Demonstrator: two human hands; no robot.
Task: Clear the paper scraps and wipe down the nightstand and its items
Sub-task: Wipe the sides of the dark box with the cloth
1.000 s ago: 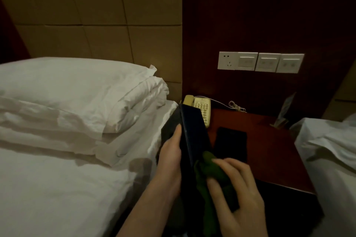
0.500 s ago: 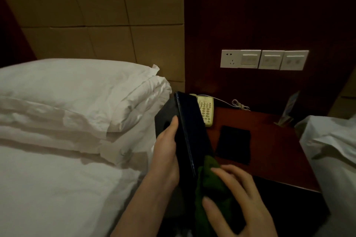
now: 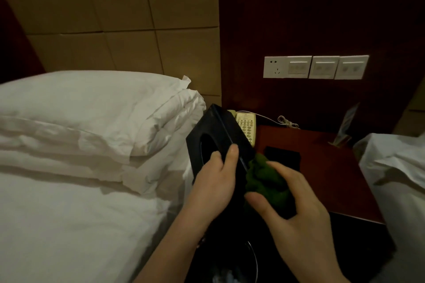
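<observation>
Two hands were at work on one thing when this moment was taken. Your left hand (image 3: 212,181) held the black tissue box (image 3: 220,138) lifted and tilted above the left edge of the nightstand (image 3: 333,179), its grip closed around the box, with one finger laid over the upper edge and the others near the oval opening. Your right hand (image 3: 296,218) held the green cloth (image 3: 264,181), its grip closed around the bunched cloth, and pressed it against the right side of the box.

I judge that the step was to wipe the box, and for doing it well these points mattered:

- You needed a firm hold with the left hand, because the push of the cloth could turn the box in your fingers.
- Long strokes along the whole side would serve better than short rubbing in one place.
- The part under your left fingers was not reached; you would have to turn the box or change the hold.
- The cream telephone (image 3: 246,126) stood just behind the box, and its cord (image 3: 285,120) lay on the surface, so the box should not swing backward.

A flat black item (image 3: 284,158) lay on the surface near the cloth; it probably also waited for wiping. Paper scraps I could not see on the surface.
</observation>
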